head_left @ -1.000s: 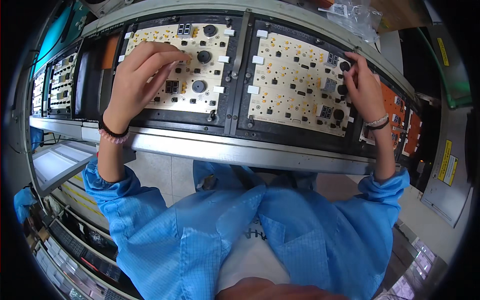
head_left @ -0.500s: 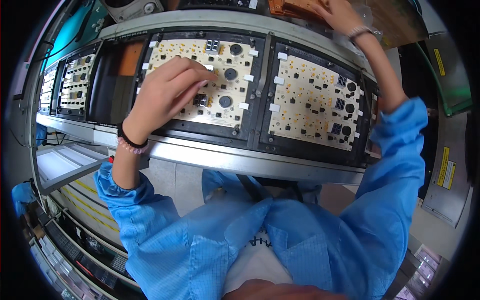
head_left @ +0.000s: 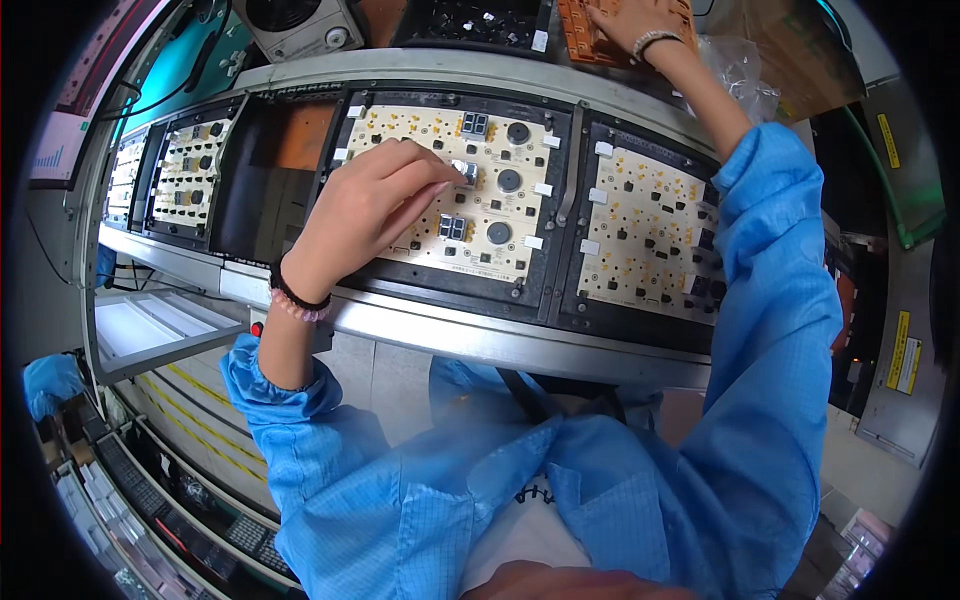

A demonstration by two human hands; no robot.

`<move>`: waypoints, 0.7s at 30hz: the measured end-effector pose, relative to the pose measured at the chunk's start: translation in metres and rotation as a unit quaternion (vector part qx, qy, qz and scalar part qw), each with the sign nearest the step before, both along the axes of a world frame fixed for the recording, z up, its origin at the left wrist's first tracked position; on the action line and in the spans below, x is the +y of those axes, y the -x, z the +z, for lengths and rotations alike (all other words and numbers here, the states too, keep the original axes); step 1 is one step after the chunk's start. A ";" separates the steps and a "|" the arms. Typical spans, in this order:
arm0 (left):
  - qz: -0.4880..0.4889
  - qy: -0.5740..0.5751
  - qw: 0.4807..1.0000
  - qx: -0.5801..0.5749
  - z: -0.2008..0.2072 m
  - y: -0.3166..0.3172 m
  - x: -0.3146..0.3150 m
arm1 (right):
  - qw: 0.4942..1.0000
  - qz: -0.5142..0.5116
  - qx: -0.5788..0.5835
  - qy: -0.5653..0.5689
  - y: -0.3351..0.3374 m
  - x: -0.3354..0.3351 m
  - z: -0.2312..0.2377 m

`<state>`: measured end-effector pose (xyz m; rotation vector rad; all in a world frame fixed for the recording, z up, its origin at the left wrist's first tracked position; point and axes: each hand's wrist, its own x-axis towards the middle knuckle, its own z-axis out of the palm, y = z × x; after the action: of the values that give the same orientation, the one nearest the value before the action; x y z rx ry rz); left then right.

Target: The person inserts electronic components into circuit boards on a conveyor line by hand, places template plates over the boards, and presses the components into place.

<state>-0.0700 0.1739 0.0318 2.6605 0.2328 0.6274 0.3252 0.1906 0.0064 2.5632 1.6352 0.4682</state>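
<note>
My left hand (head_left: 365,210) reaches over a cream circuit board (head_left: 420,258) seated in a black frame. Its thumb and fingertips are closed on a small digit display (head_left: 463,170) in the middle row, partly hidden by the fingers. Above and below it on the board sit two similar displays, the upper one (head_left: 474,125) and the lower one (head_left: 452,228). Round black buzzers (head_left: 508,181) stand in a column to their right. At the far edge, my right hand (head_left: 640,22) rests over an orange tray (head_left: 577,38) with its fingers stretched out.
To the right lies a second board (head_left: 640,230) in a frame, partly covered by my right sleeve. More framed boards (head_left: 190,165) line the left. Behind the rail are a black bin of small parts (head_left: 475,25), a clear plastic bag (head_left: 735,75) and a cardboard box (head_left: 800,60).
The view has shifted, so the boards appear farther right. My right hand has moved left and spread over the orange tray. My left fingertips stay at the middle display.
</note>
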 end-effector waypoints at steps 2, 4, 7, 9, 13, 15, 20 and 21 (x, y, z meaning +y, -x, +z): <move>0.013 0.001 1.000 0.001 -0.001 0.006 0.002 | 0.998 -0.013 0.048 -0.050 0.009 -0.005 0.001; 0.010 -0.002 1.000 -0.002 0.000 0.002 0.006 | 0.995 -0.040 0.044 -0.081 -0.025 -0.011 -0.014; 0.016 -0.002 1.000 0.002 -0.001 0.006 0.007 | 0.880 0.323 0.305 -0.168 -0.024 -0.026 0.008; 0.018 0.001 1.000 0.011 -0.002 0.008 0.008 | 0.995 0.012 0.085 -0.051 0.021 -0.016 0.032; 0.016 0.002 1.000 0.017 -0.004 0.007 0.011 | 0.998 0.008 0.053 -0.044 0.007 -0.013 0.015; 0.007 0.010 1.000 0.022 -0.005 0.010 0.013 | 0.993 0.026 0.101 -0.058 0.004 -0.012 0.012; 0.003 0.008 1.000 0.027 -0.002 0.007 0.014 | 0.878 0.317 0.302 -0.192 -0.040 -0.029 -0.007; 0.008 0.009 0.999 0.040 -0.002 0.008 0.014 | 0.878 0.318 0.283 -0.220 -0.041 -0.025 -0.010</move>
<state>-0.0783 0.1882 0.0296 2.6715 0.2822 0.5228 0.3658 0.1654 -0.0039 2.5298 2.9188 0.1058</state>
